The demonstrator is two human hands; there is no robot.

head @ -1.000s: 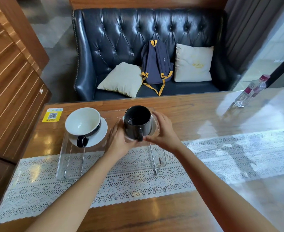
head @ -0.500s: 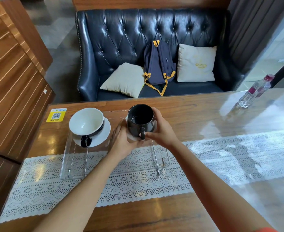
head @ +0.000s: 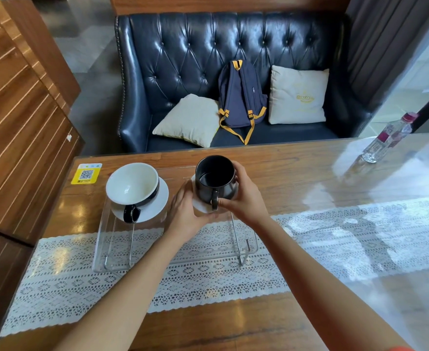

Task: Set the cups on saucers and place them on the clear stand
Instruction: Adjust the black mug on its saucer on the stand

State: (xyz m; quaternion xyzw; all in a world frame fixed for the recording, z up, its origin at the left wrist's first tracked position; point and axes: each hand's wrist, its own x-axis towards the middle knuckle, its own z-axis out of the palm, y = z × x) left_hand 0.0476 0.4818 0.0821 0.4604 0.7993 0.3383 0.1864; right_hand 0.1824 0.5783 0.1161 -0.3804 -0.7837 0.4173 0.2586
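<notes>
A clear acrylic stand [head: 247,245] sits on the lace runner in the middle of the table. On its left half a wide white cup with a black handle [head: 132,187] rests on a white saucer [head: 161,201]. On the right half a black cup [head: 214,181] stands on a small white saucer [head: 198,205], handle toward me. My left hand [head: 185,214] holds the saucer's near-left edge. My right hand [head: 243,198] wraps the black cup's right side, thumb at the handle.
A wooden table [head: 271,168] carries a white lace runner [head: 360,239], a yellow QR sticker [head: 86,174] at the far left, and a plastic water bottle [head: 388,138] at the far right. A dark leather sofa [head: 183,59] with pillows and a backpack stands behind.
The view has shifted slightly; both hands stay on the black cup and saucer, which sit on the stand's right half with almost no movement.
</notes>
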